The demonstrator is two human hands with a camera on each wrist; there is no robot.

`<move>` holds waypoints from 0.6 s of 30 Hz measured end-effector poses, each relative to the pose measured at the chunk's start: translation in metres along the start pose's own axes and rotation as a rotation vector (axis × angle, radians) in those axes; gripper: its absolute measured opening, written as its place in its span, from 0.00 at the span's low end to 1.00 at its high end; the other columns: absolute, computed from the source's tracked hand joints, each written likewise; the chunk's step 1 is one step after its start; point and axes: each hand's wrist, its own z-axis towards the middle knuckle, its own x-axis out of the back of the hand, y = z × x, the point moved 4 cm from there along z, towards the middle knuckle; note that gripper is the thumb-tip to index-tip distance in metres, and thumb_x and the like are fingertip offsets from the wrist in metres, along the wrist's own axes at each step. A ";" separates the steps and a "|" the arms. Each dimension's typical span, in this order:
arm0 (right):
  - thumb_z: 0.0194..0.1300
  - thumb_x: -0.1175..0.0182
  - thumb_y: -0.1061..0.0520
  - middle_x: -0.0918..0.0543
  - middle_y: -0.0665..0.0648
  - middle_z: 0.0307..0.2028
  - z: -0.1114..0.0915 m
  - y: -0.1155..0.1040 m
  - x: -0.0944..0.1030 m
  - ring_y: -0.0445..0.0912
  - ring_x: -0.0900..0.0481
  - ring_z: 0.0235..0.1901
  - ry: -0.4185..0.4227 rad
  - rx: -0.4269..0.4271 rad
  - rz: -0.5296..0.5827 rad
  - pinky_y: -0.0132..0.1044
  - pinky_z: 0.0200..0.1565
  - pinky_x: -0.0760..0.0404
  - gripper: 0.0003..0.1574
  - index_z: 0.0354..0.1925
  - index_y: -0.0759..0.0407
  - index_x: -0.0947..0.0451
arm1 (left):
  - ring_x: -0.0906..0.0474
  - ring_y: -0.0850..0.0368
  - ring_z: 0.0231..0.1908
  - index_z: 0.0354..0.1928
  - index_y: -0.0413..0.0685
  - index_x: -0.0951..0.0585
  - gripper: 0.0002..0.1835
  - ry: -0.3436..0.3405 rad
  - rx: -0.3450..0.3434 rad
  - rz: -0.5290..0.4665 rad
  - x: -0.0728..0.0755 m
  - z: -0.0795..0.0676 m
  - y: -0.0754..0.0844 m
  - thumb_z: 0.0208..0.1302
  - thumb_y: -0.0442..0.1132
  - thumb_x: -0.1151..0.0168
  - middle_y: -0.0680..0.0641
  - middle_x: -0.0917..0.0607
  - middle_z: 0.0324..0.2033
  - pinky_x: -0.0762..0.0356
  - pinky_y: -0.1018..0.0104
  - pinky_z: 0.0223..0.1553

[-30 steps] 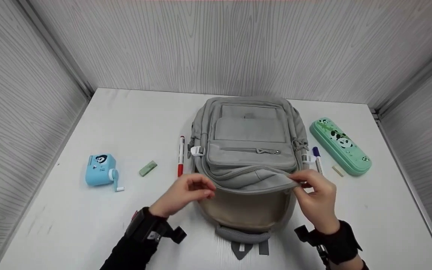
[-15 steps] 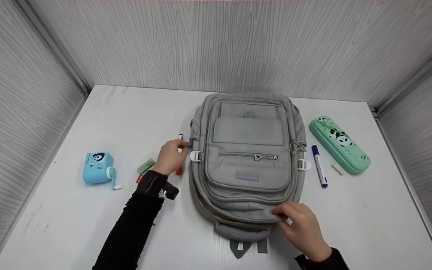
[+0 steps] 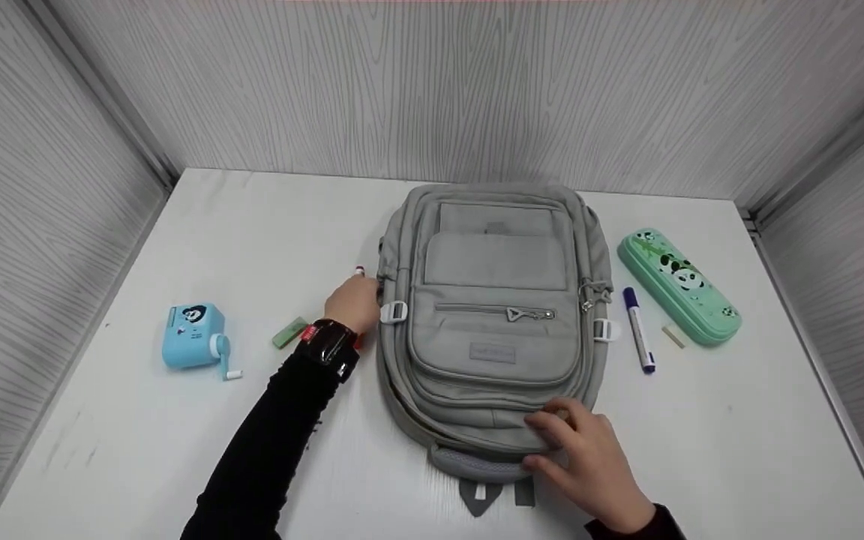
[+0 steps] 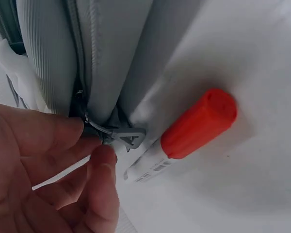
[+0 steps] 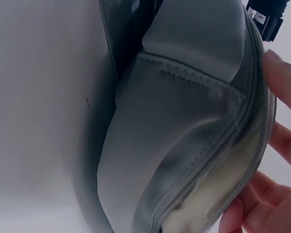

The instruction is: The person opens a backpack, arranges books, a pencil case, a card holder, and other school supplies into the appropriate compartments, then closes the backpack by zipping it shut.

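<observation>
A grey backpack (image 3: 496,259) lies front side up on the white table, its carry handle (image 3: 477,465) toward me. At its left side my left hand (image 3: 353,304) has its fingertips bunched at a zipper pull (image 4: 129,137), which has a triangular end. In the left wrist view, thumb and fingers pinch close to the base of that pull. My right hand (image 3: 586,457) rests with spread, bent fingers at the backpack's near right edge. The right wrist view shows those fingers along the zipper edge (image 5: 254,160) of a gaping main compartment, with a pale lining inside.
Beside the left hand lies a red-capped marker (image 4: 199,124). Further left are a green eraser (image 3: 289,332) and a blue pencil sharpener (image 3: 196,335) with a crank. To the right lie a purple-capped marker (image 3: 639,330), a small beige stick (image 3: 673,336) and a green panda pencil case (image 3: 679,286).
The backpack's lifted front flap has come down over the opening. My left hand has moved from the flap up to the left side zipper. My right hand has shifted nearer, its fingers loosening.
</observation>
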 end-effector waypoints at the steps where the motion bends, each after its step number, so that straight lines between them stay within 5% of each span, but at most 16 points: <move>1: 0.44 0.21 0.48 0.20 0.52 0.46 0.000 0.000 -0.001 0.36 0.27 0.34 0.002 0.002 0.000 0.37 0.37 0.31 0.30 0.47 0.47 0.18 | 0.17 0.37 0.45 0.40 0.34 0.17 0.13 -0.001 -0.004 0.000 0.000 0.000 0.000 0.64 0.28 0.52 0.33 0.16 0.45 0.19 0.43 0.46; 12: 0.45 0.23 0.49 0.20 0.49 0.42 0.003 -0.004 -0.007 0.41 0.26 0.39 0.045 0.014 0.003 0.36 0.37 0.38 0.22 0.42 0.47 0.17 | 0.17 0.36 0.43 0.35 0.36 0.17 0.10 0.052 -0.017 0.015 -0.006 0.001 -0.001 0.65 0.30 0.50 0.32 0.16 0.44 0.19 0.43 0.44; 18: 0.43 0.21 0.51 0.21 0.53 0.47 0.004 -0.006 -0.013 0.45 0.27 0.45 0.051 0.036 0.042 0.41 0.44 0.38 0.28 0.46 0.47 0.18 | 0.19 0.32 0.43 0.40 0.33 0.18 0.12 0.089 -0.057 0.045 -0.012 0.002 -0.002 0.64 0.30 0.50 0.32 0.15 0.42 0.20 0.41 0.45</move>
